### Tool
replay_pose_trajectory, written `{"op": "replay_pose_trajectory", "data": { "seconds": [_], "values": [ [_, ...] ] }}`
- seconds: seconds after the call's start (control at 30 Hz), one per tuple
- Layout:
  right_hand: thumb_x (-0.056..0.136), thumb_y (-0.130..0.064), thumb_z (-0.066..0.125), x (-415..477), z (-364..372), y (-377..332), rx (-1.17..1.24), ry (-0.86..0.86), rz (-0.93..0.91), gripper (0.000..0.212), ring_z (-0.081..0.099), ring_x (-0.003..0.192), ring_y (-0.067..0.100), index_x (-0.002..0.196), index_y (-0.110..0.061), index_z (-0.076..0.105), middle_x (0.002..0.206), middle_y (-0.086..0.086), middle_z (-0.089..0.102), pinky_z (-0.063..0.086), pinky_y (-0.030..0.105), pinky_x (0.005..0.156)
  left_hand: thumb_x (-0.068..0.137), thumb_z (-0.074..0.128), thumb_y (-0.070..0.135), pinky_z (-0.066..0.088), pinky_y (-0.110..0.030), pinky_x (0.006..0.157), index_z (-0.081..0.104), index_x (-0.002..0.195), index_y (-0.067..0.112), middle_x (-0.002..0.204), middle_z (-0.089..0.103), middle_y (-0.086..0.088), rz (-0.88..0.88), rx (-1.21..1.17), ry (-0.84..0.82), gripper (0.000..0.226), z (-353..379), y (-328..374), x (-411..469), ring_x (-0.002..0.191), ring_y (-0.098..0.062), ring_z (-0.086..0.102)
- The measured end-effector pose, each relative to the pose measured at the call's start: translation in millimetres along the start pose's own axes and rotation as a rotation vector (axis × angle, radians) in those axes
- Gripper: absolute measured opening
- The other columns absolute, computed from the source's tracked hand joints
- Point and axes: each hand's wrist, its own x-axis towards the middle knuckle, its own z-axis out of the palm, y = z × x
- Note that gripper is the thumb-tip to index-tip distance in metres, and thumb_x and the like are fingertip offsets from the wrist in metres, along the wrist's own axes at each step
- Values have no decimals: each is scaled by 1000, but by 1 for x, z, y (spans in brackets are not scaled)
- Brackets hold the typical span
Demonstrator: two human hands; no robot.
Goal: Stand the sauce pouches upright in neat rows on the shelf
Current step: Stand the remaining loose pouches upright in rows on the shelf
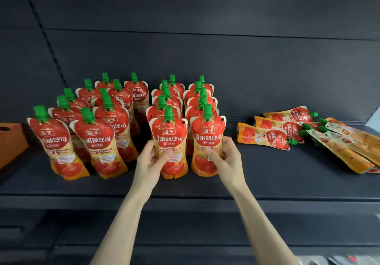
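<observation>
Red-and-orange tomato sauce pouches with green screw caps stand in 5 rows toward the dark shelf's point(267, 182) front edge. A left hand point(149, 160) grips the front pouch point(169, 141) of 1 row; the right hand point(225, 158) clasps its neighbour point(207, 139). About 6 pouches lie flat point(265, 137) near the right end.

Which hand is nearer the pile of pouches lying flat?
Right. The right hand grips an upright front-row pouch beside the lying pile; the left hand holds the next pouch over, farther away.
</observation>
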Motion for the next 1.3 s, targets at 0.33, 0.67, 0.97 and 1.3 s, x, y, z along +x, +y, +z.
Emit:
{"op": "replay_pose_trajectory", "data": {
  "seconds": [0.33, 0.67, 0.97, 1.3],
  "values": [
    [81, -15, 71, -14, -8, 22, -280, -19, 48, 56, 57, 108, 4, 125, -23, 37, 119, -7, 56, 51, 12, 82, 78, 73, 21, 51, -28, 90, 46, 123, 23, 117, 61, 10, -2, 213, 26, 53, -4, -23, -7, 110, -9, 59],
    [88, -20, 62, -16, -7, 24, -348, -59, 70, 50, 55, 110, 6, 123, -31, 29, 120, -9, 53, 47, 11, 81, 84, 63, 27, 48, -29, 95, 41, 133, 17, 124, 58, 2, 76, 353, 59, 54, -2, -27, -7, 113, -11, 56],
    [88, -25, 62, -18, -7, 21, -397, -62, 98, 53, 53, 113, 7, 131, -22, 31, 123, -8, 53, 48, 23, 92, 88, 59, 27, 46, -28, 95, 34, 137, 17, 128, 54, 3, 35, 392, 3, 55, -5, -26, -5, 118, -13, 52],
    [87, -23, 64, -28, -7, 19, -479, -35, 97, 56, 51, 119, 13, 134, -18, 34, 130, -2, 53, 45, 25, 97, 83, 68, 22, 41, -27, 93, 36, 137, 9, 134, 44, -11, 195, 572, 221, 64, 4, -35, -26, 125, -21, 44]
  ]
}}
